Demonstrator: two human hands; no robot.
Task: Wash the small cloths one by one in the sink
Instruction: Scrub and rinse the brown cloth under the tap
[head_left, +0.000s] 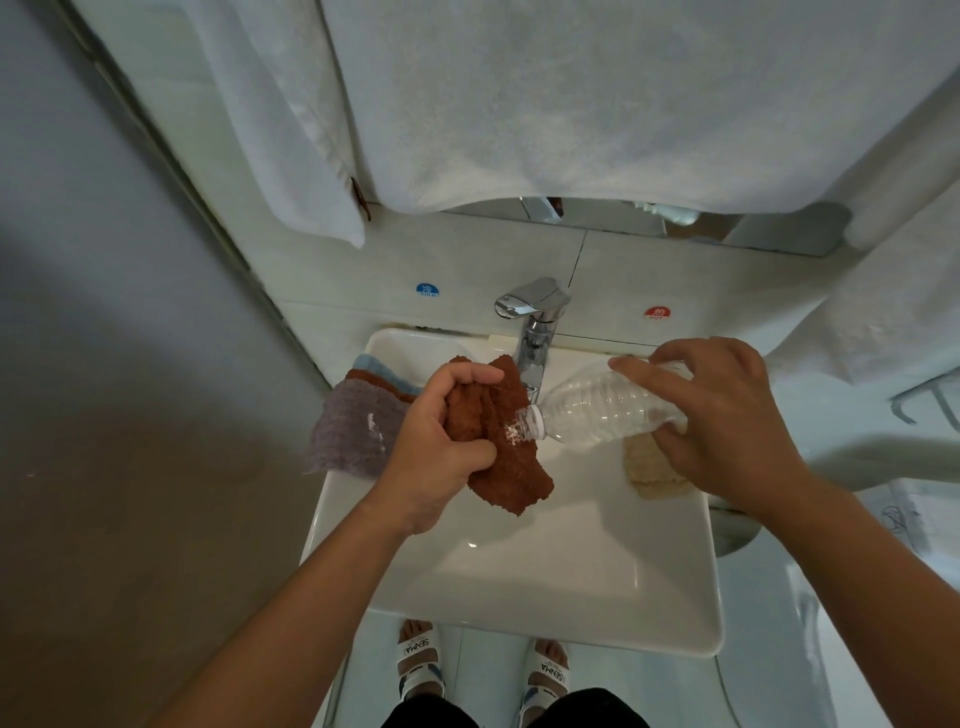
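Over white sink (519, 587): rust-brown terry cloth (511, 467) bunched, hanging limp, clamped in left hand (441, 447); at three o'clock, right hand (727, 421) wrapped round tilted clear bottle (608, 410).

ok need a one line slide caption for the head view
Left hand holds a rust cloth over the sink while right hand tips a clear bottle onto it.

White towels (571, 104) hang above the basin. A blue cold sticker (427, 290) and a red hot sticker (656, 313) sit on the wall tiles. White sandals (418, 662) stand on the floor.
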